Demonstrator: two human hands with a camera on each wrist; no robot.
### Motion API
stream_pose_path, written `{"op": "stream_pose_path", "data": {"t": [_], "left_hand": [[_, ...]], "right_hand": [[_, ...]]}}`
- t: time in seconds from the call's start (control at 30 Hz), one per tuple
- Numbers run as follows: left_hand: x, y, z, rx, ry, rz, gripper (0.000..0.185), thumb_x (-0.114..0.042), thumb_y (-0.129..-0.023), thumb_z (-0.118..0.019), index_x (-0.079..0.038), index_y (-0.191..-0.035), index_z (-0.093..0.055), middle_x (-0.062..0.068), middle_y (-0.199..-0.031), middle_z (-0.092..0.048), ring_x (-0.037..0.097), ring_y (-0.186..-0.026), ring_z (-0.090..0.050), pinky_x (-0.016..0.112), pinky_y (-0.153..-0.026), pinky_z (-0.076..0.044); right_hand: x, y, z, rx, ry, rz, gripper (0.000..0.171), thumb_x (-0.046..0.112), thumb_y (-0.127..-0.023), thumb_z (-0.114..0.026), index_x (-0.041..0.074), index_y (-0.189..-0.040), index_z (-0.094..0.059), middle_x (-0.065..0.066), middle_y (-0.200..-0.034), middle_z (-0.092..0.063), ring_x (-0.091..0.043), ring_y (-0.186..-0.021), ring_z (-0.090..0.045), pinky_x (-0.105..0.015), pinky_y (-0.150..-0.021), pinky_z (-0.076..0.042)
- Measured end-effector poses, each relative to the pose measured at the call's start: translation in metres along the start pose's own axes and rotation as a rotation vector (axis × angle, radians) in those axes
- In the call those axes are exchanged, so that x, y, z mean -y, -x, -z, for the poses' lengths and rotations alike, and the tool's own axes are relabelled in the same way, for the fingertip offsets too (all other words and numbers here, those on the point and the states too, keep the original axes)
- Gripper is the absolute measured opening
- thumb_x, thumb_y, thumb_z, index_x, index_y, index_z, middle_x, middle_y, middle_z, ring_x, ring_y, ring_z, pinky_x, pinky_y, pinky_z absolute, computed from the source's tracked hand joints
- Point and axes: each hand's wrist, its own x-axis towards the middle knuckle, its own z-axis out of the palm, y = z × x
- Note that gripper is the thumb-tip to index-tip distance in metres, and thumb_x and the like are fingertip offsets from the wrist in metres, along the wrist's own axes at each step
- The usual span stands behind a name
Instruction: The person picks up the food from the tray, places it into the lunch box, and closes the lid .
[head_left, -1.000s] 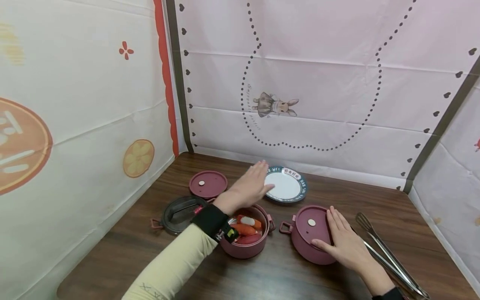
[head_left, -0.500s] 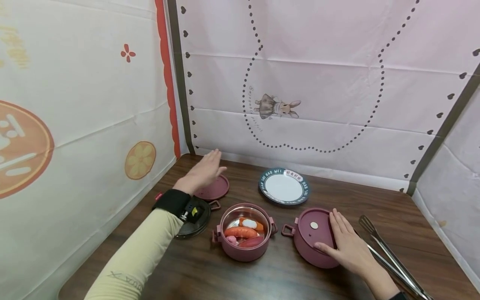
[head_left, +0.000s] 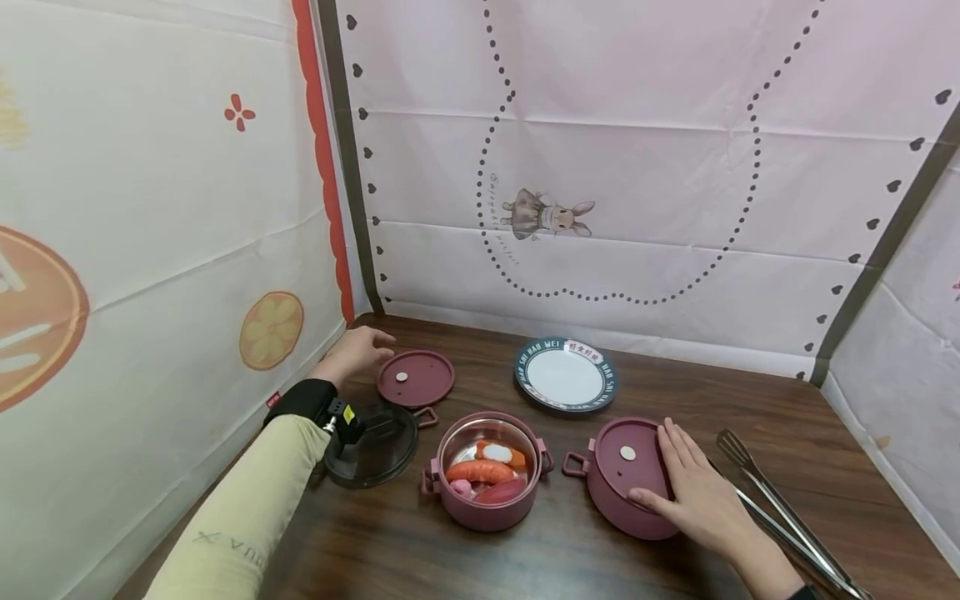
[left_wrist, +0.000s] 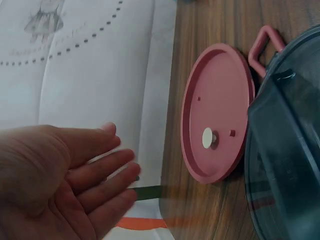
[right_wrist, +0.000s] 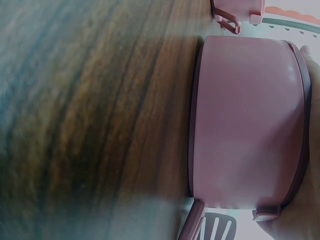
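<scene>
On the table (head_left: 525, 567) an open pot (head_left: 487, 471) stands at the front centre, with food pieces (head_left: 483, 467) inside it; to its right stands a lidded pot (head_left: 626, 479), the right hand (head_left: 693, 492) resting flat on the right part of its lid; right of that hand, tongs (head_left: 780, 517) lie along the table's right side; behind the two pots, nearer the back wall, sits a plate (head_left: 566, 375); left of the plate lies a loose lid (head_left: 415, 377), the left hand (head_left: 352, 354) just beside its left edge; before that lid, left of the open pot, lies a clear lid (head_left: 375, 454).
</scene>
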Motion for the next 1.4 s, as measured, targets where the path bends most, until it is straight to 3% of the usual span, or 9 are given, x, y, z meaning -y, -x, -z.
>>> {"op": "stream_pose_path", "data": {"t": [0.27, 0.43, 0.53, 0.6, 0.7, 0.8, 1.07, 1.23, 1.4], "left_hand": [[0.015, -0.003, 0.000, 0.057, 0.097, 0.189, 0.032, -0.018, -0.099, -0.061, 0.002, -0.122, -0.069, 0.025, -0.128, -0.065, 0.041, -0.122, -0.058, 0.051, -0.100, -0.048], [0.026, -0.009, -0.010, 0.037, 0.049, 0.319, 0.025, -0.022, -0.091, -0.072, 0.000, -0.103, -0.078, 0.014, -0.087, -0.076, 0.026, -0.084, -0.068, 0.033, -0.073, -0.049], [0.035, -0.013, -0.018, 0.033, -0.004, 0.338, 0.023, -0.024, -0.087, -0.076, -0.002, -0.081, -0.077, 0.004, -0.059, -0.063, 0.019, -0.065, -0.058, 0.028, -0.061, -0.041], [0.039, -0.013, -0.021, 0.062, 0.017, 0.351, 0.022, -0.023, -0.086, -0.076, -0.002, -0.077, -0.075, -0.001, -0.056, -0.057, 0.016, -0.061, -0.055, 0.027, -0.059, -0.040], [0.041, -0.017, -0.025, 0.111, 0.100, 0.391, 0.021, -0.021, -0.086, -0.076, -0.001, -0.078, -0.075, 0.000, -0.055, -0.062, 0.013, -0.057, -0.061, 0.025, -0.056, -0.044], [0.040, -0.022, -0.029, 0.156, 0.185, 0.434, 0.022, -0.019, -0.088, -0.076, 0.003, -0.090, -0.075, 0.002, -0.059, -0.069, 0.011, -0.056, -0.067, 0.024, -0.055, -0.051], [0.044, -0.031, -0.037, 0.210, 0.332, 0.470, 0.031, -0.014, -0.092, -0.072, 0.011, -0.109, -0.066, 0.003, -0.061, -0.071, 0.008, -0.057, -0.069, 0.027, -0.063, -0.060], [0.041, -0.027, -0.033, 0.273, 0.441, 0.474, 0.044, -0.015, -0.095, -0.067, 0.016, -0.123, -0.053, 0.001, -0.062, -0.070, 0.007, -0.058, -0.070, 0.028, -0.069, -0.061], [0.032, -0.026, -0.024, 0.322, 0.475, 0.470, 0.049, -0.017, -0.099, -0.061, 0.018, -0.130, -0.047, 0.003, -0.069, -0.071, 0.006, -0.060, -0.070, 0.028, -0.073, -0.061]], "right_hand": [[0.002, 0.001, -0.002, -0.004, 0.011, 0.018, 0.103, 0.064, -0.084, -0.066, -0.006, -0.152, -0.033, -0.025, -0.160, -0.029, -0.042, -0.147, -0.030, -0.056, -0.111, -0.038], [0.003, 0.001, -0.004, -0.010, 0.012, 0.023, 0.102, 0.064, -0.084, -0.066, -0.006, -0.151, -0.034, -0.025, -0.160, -0.030, -0.042, -0.147, -0.030, -0.056, -0.111, -0.038], [0.003, 0.001, -0.005, -0.013, 0.015, 0.022, 0.102, 0.064, -0.084, -0.066, -0.006, -0.151, -0.035, -0.025, -0.160, -0.030, -0.042, -0.147, -0.030, -0.056, -0.111, -0.038], [0.003, 0.000, -0.004, -0.009, 0.016, 0.018, 0.102, 0.064, -0.084, -0.066, -0.006, -0.151, -0.035, -0.025, -0.160, -0.030, -0.042, -0.147, -0.030, -0.056, -0.111, -0.038], [0.001, -0.001, -0.002, -0.003, 0.021, 0.014, 0.103, 0.064, -0.084, -0.066, -0.006, -0.151, -0.034, -0.025, -0.161, -0.028, -0.042, -0.147, -0.030, -0.055, -0.112, -0.038], [0.000, -0.001, 0.000, 0.000, 0.024, 0.016, 0.103, 0.064, -0.084, -0.066, -0.006, -0.152, -0.034, -0.025, -0.161, -0.028, -0.042, -0.147, -0.030, -0.056, -0.111, -0.039], [-0.002, -0.001, -0.001, -0.003, 0.027, 0.005, 0.102, 0.064, -0.084, -0.066, -0.006, -0.151, -0.034, -0.025, -0.161, -0.028, -0.042, -0.147, -0.030, -0.056, -0.111, -0.039], [-0.003, -0.002, -0.002, -0.017, 0.031, 0.021, 0.102, 0.064, -0.084, -0.067, -0.006, -0.151, -0.035, -0.026, -0.160, -0.030, -0.042, -0.146, -0.032, -0.056, -0.110, -0.040], [-0.003, -0.002, -0.001, -0.003, 0.030, 0.014, 0.103, 0.064, -0.084, -0.066, -0.007, -0.151, -0.034, -0.025, -0.161, -0.028, -0.042, -0.147, -0.030, -0.056, -0.110, -0.039]]}}
